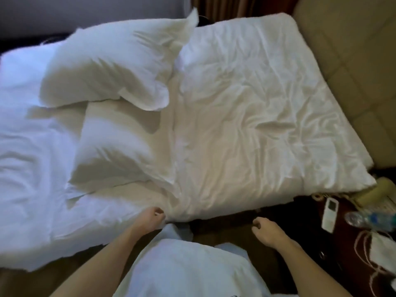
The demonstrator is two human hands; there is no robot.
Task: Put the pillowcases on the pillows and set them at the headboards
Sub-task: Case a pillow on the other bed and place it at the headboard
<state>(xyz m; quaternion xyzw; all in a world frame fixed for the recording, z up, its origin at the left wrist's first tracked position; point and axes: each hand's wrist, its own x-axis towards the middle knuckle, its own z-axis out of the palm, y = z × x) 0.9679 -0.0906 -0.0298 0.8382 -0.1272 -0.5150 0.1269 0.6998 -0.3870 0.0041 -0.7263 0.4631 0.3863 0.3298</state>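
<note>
Two white pillows lie on the bed, left of centre. The farther pillow rests partly on the nearer pillow, and the loose open end of its case points toward me. A rumpled white sheet covers the mattress up to the beige padded headboard on the right. My left hand has its fingers curled and touches the bedding's near edge; I cannot tell whether it pinches cloth. My right hand hovers beside the bed over the dark floor, loosely closed and holding nothing.
A dark nightstand at the lower right carries a white remote, a water bottle, a cream telephone and a face mask. Brown curtains hang behind the bed. My white shirt fills the bottom centre.
</note>
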